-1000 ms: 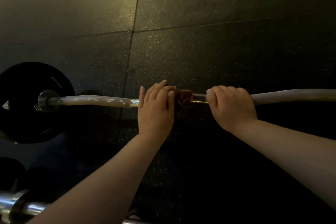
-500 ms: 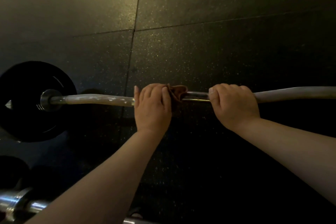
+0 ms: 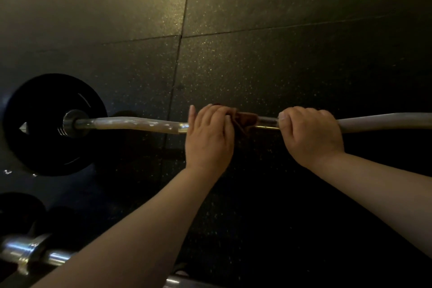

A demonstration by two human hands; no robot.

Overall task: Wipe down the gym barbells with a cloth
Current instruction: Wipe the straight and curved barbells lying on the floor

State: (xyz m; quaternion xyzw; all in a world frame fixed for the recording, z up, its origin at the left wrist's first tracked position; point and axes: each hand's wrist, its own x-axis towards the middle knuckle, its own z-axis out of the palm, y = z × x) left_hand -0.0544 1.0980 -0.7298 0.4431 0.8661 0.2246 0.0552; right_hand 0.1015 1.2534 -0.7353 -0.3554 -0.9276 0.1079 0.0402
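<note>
At centre, gripping cloth [image 3: 245, 120] round bar [image 3: 131, 124] with left hand [image 3: 210, 138]; clamping bare metal just at 3 o'clock with right hand [image 3: 311, 135]. Ends at plate [image 3: 46, 124] toward 9 o'clock. Could lose cloth through bunching at its loose end; could let bar roll should right grip slacken.

Black speckled rubber floor tiles [image 3: 257, 65] spread underneath; two straight seams [image 3: 181, 35] between them cross beyond and slightly left of the left hand [image 3: 210, 138].
</note>
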